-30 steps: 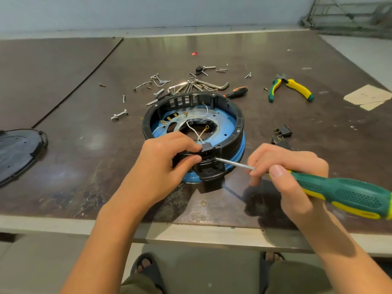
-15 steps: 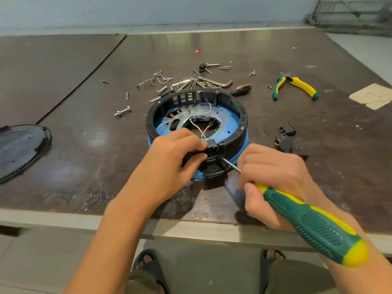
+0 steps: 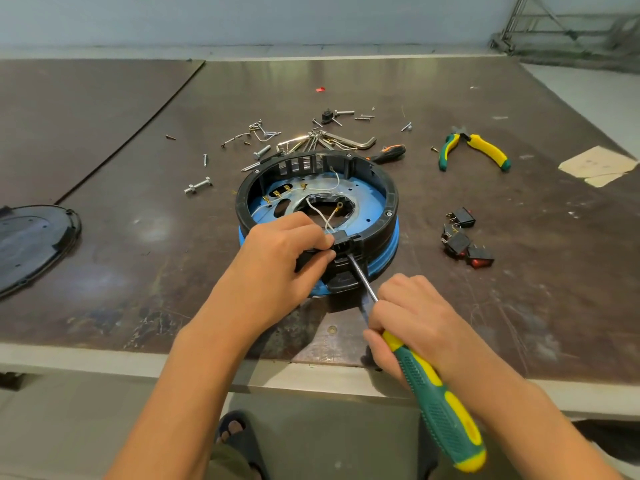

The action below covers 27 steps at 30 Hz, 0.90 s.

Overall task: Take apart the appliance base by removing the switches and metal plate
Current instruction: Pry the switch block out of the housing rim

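The base (image 3: 388,201) sits mid-table (image 3: 138,282): a black ring over a blue band. Inside it lies a silvery metal plate (image 3: 362,199) with a ragged centre hole, white wires and brass terminals. At the ring's 6 o'clock, my left hand (image 3: 277,261) pinches a black block (image 3: 343,244) between thumb and curled fingers. My right hand (image 3: 415,317) is clenched round a green-and-yellow screwdriver (image 3: 438,407), its tip against that block. Three loose switches (image 3: 462,239) lie at the base's 3 o'clock.
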### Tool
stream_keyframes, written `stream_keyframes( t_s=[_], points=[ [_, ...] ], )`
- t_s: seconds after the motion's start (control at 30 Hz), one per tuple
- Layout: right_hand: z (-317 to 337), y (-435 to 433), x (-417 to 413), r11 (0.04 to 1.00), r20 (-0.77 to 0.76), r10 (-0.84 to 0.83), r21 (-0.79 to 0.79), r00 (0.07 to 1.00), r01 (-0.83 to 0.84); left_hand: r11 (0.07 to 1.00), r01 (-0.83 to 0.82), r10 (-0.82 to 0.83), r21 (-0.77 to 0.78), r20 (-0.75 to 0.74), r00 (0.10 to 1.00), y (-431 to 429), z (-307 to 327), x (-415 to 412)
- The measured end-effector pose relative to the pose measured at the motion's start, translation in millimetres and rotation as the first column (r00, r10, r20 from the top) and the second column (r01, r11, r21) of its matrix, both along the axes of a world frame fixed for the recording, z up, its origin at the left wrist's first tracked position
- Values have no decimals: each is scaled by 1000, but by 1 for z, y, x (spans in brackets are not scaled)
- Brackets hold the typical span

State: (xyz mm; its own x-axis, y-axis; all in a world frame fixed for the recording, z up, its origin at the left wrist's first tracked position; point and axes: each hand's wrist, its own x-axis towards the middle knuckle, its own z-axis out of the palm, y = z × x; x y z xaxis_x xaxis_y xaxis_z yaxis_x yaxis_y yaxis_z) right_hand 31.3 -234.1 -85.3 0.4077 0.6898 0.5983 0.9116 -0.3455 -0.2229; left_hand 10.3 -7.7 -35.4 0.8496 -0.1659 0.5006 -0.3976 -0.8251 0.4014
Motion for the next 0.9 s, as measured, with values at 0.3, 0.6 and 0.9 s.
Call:
stream_keyframes(
  t_s=[0.3,0.6,0.9],
  points=[
    [-9,5,-10,997,-9,-72,-35,997,72,1000,-3,3,-1,14,1000,-1,-1,-1],
    [7,18,-9,993,-110,-121,-21,987,119,1000,1,-1,-4,-5,1000,0,0,0],
    [39,21,-6,988,-241,-152,-27,959,149,1000,-7,7,-15,-13,1000,0,0,-2]
  ],
)
